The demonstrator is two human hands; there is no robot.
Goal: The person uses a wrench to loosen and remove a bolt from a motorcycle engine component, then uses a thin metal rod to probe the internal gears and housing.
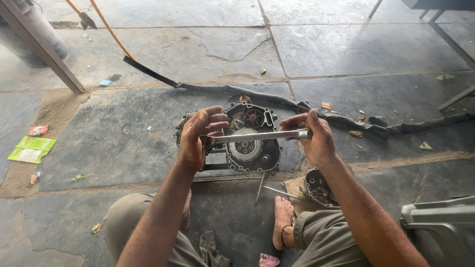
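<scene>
- Your left hand (198, 138) and right hand (316, 141) each grip one end of the wrench (257, 135).
- It lies crosswise, above the engine (250, 148) on the floor (123, 128).

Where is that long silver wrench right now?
The wrench is held level between the left hand and right hand, mid-frame in the head view, just above the opened engine case on the stone floor.

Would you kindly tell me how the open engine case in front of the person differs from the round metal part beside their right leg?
The engine case is larger and stands upright on a frame; the round part is smaller and lies on the floor. The case shows gears and a pale clutch disc; the round part is half hidden behind the right forearm. Both are dark, greasy metal.
</scene>
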